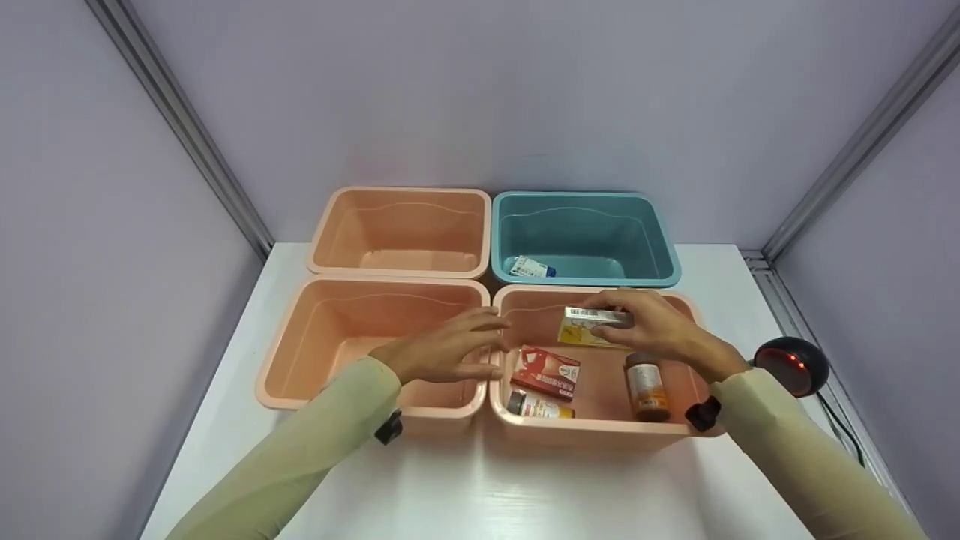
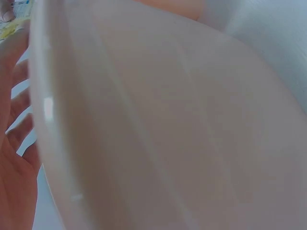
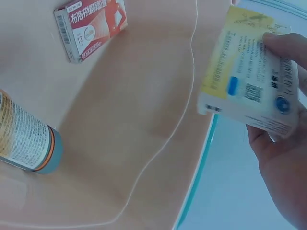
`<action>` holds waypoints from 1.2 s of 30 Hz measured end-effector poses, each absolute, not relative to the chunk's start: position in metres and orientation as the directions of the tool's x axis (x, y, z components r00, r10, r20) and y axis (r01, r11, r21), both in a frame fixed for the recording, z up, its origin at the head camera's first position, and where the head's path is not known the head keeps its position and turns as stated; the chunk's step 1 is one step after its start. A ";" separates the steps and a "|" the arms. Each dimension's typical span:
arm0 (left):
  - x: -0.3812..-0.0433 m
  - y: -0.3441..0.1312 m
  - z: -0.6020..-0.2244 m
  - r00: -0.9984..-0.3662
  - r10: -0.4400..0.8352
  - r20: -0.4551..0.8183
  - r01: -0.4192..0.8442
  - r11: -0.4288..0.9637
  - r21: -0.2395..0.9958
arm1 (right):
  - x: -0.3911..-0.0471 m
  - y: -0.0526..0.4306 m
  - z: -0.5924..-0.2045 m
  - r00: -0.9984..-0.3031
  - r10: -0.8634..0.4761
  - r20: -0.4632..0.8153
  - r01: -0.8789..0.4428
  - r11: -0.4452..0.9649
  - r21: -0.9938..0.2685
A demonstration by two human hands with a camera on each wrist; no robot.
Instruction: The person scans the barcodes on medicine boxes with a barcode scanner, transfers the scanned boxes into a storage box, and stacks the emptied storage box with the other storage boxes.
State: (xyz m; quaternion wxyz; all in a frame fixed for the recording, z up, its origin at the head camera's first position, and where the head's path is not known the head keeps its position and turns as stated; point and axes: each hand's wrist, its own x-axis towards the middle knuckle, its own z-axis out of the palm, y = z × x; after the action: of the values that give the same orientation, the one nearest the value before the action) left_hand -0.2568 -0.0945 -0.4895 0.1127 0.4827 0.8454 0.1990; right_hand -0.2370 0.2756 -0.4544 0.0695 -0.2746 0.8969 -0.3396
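My right hand [image 1: 645, 322] pinches a yellow and white medicine box [image 1: 589, 328] between thumb and fingers, over the front right orange bin [image 1: 600, 429]. The box's printed face shows in the right wrist view. Inside that bin lie a red and white medicine box [image 1: 547, 372], a small bottle [image 1: 541, 406] with a dark cap, and a larger orange-brown bottle [image 1: 646, 386]. My left hand [image 1: 450, 349] extends above the adjoining rims, fingers fairly straight and spread, holding nothing. In the left wrist view, a bin wall hides part of its surroundings.
Another orange bin [image 1: 274, 360] stands at front left, and a third [image 1: 322, 240] behind it. A blue bin [image 1: 671, 255] at back right holds a small white and blue packet [image 1: 531, 267]. A black round device [image 1: 792, 366] with red lights sits right, its cable trailing forward.
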 end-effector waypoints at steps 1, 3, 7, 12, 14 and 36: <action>-0.257 -0.094 -0.490 -0.510 0.860 0.001 0.770 0.456 0.446 | -0.236 0.276 -0.454 -0.836 -0.543 0.076 -0.458 0.615 -0.642; -0.257 -0.094 -0.490 -0.513 0.859 0.001 0.768 0.458 0.449 | -0.235 0.279 -0.452 -0.835 -0.542 0.097 -0.474 0.616 -0.629; -0.257 -0.094 -0.490 -0.514 0.858 0.001 0.768 0.459 0.447 | -0.232 0.288 -0.447 -0.835 -0.525 0.164 -0.512 0.633 -0.580; -0.256 -0.093 -0.490 -0.513 0.858 0.005 0.770 0.458 0.445 | -0.226 0.310 -0.438 -0.851 -0.460 0.254 -0.512 0.617 -0.597; -0.255 -0.093 -0.489 -0.517 0.856 0.000 0.766 0.463 0.445 | -0.222 0.321 -0.434 -0.871 -0.410 0.269 -0.479 0.591 -0.649; -0.254 -0.092 -0.489 -0.498 0.866 0.030 0.785 0.437 0.439 | -0.140 0.452 -0.476 -0.961 0.243 0.136 -0.013 0.451 -0.893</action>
State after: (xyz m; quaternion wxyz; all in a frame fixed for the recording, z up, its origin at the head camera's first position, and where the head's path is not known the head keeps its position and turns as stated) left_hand -0.2536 -0.0922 -0.4889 0.1001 0.4907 0.8416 0.2022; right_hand -0.1404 0.4523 -0.4756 -0.1229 0.0681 0.8428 -0.5196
